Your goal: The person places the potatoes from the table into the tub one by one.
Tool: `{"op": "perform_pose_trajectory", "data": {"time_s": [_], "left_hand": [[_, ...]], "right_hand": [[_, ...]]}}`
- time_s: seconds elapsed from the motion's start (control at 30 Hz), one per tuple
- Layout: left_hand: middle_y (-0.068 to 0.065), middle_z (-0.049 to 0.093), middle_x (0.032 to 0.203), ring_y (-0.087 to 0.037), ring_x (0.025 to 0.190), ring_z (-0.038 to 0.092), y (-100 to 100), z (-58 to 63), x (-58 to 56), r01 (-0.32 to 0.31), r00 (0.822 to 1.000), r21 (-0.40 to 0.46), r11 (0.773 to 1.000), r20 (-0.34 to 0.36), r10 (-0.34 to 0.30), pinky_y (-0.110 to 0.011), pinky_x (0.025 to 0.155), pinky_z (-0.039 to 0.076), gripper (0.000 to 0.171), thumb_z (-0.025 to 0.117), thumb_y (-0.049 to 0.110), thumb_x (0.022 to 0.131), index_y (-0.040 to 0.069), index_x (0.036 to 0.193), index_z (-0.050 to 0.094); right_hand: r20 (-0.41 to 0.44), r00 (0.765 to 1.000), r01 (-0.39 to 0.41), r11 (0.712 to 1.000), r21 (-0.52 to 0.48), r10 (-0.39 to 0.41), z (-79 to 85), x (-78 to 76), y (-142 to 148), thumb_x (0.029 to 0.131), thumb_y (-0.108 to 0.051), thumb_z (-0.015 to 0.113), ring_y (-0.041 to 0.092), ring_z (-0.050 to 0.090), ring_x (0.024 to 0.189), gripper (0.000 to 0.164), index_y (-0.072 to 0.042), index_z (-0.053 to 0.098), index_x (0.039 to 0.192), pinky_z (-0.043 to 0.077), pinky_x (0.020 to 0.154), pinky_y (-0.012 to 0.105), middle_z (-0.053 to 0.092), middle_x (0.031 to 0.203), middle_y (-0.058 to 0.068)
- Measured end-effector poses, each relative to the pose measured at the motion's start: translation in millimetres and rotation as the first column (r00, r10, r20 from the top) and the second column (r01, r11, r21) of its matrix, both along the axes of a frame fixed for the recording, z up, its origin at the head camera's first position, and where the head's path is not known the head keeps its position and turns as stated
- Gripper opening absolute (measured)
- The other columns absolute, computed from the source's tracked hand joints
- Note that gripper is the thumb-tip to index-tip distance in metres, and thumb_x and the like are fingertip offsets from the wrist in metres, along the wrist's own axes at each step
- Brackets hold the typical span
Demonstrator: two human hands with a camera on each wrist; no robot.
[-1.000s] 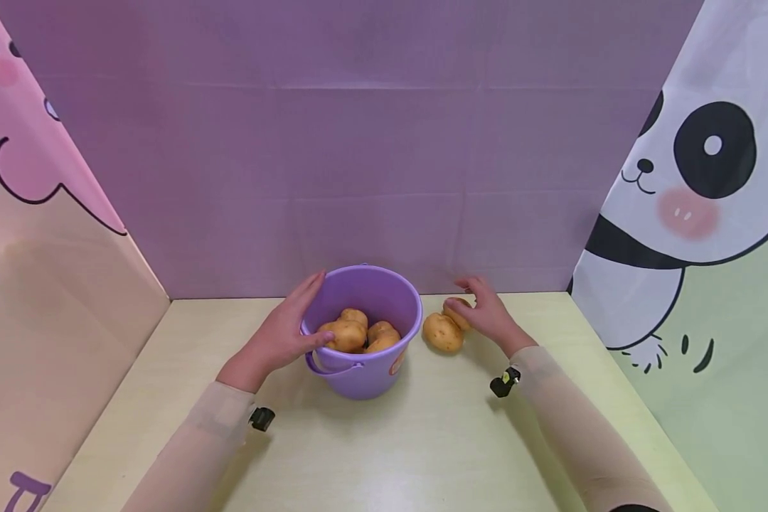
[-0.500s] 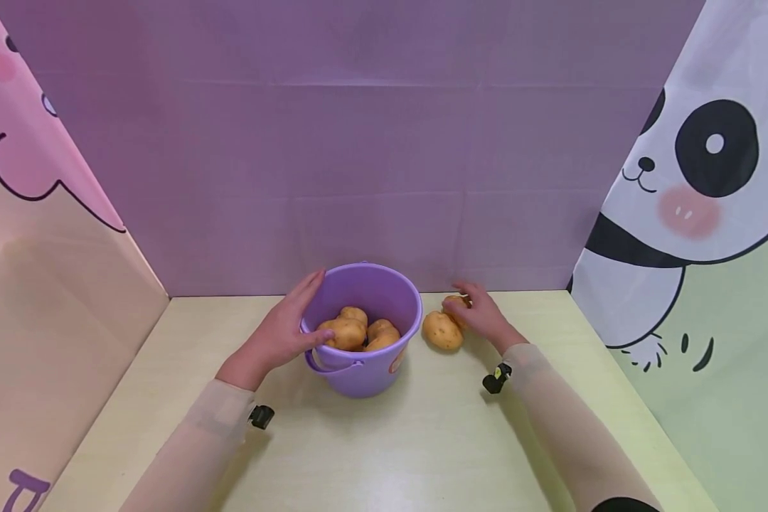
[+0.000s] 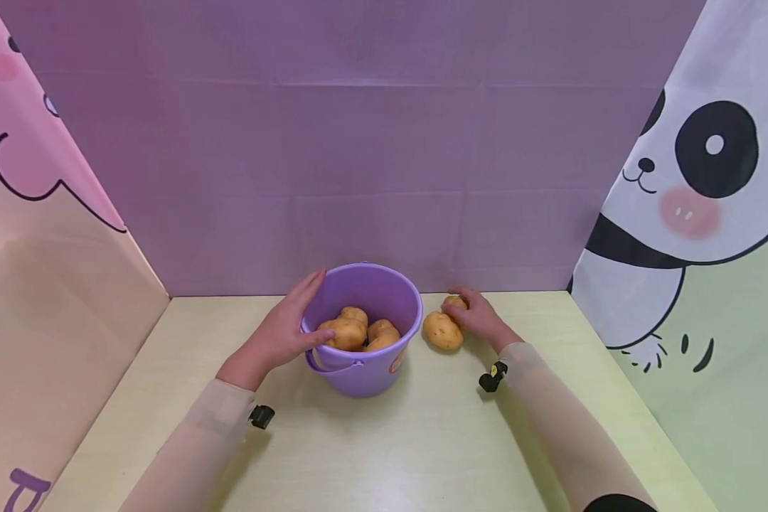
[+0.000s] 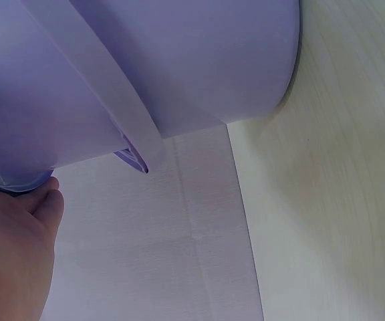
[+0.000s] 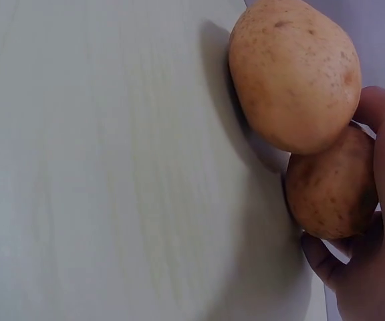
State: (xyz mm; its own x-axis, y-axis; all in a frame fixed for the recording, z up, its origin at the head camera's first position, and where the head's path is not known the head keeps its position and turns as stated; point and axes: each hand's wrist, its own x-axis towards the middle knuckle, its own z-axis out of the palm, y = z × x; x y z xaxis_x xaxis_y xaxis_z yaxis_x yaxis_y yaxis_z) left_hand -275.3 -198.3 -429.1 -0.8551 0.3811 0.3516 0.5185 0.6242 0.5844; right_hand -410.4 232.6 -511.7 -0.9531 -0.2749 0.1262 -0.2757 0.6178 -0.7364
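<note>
A purple bucket (image 3: 363, 378) stands upright on the table, with several potatoes (image 3: 345, 333) inside. My left hand (image 3: 280, 333) holds its left rim, thumb over the near edge and fingers along the far side. In the left wrist view the bucket wall (image 4: 206, 60) fills the top, and part of the hand (image 4: 12, 247) shows at the rim. To the bucket's right, my right hand (image 3: 482, 316) grips a potato (image 5: 333, 184) between thumb and fingers. Another potato (image 5: 296, 73) lies against it, nearer the bucket.
The pale wooden table (image 3: 371, 462) ends at a purple backdrop (image 3: 384, 156) close behind the bucket and potatoes. A panda-printed panel (image 3: 691, 213) borders the right side, and a pink and beige panel (image 3: 57, 306) the left. The bucket's handle (image 3: 333, 370) hangs down its front.
My right hand has moved slightly left and its fingers have closed around the far potato. My left hand and the bucket have stayed put.
</note>
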Motion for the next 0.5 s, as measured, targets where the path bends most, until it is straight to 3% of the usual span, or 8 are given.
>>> {"op": "perform_pose_trajectory", "data": {"time_s": [0.3, 0.5], "left_hand": [[-0.020, 0.019, 0.183, -0.046, 0.166, 0.024, 0.4, -0.1, 1.2, 0.000, 1.000, 0.010, 1.000, 0.006, 0.000, -0.071, 0.127, 0.029, 0.111, 0.080, 0.048, 0.094, 0.005, 0.177, 0.021], [-0.020, 0.020, 0.183, -0.046, 0.166, 0.024, 0.7, -0.2, 2.0, -0.003, 1.000, 0.007, 1.000, 0.005, 0.003, -0.071, 0.127, 0.030, 0.110, 0.080, 0.047, 0.094, 0.005, 0.177, 0.021]], "right_hand": [[0.027, 1.000, 0.017, 0.999, -0.029, -0.016, -3.6, -0.5, -2.8, 0.105, -0.033, 0.072, 0.042, 0.062, 0.132, 0.052, -0.003, 0.065, 0.147, 0.047, 0.118, 0.058, 0.063, 0.146, 0.026], [0.031, 0.999, 0.035, 0.999, -0.042, -0.033, -5.3, -0.3, -3.5, 0.104, -0.032, 0.073, 0.042, 0.060, 0.134, 0.050, -0.004, 0.066, 0.145, 0.046, 0.119, 0.058, 0.061, 0.149, 0.026]]}}
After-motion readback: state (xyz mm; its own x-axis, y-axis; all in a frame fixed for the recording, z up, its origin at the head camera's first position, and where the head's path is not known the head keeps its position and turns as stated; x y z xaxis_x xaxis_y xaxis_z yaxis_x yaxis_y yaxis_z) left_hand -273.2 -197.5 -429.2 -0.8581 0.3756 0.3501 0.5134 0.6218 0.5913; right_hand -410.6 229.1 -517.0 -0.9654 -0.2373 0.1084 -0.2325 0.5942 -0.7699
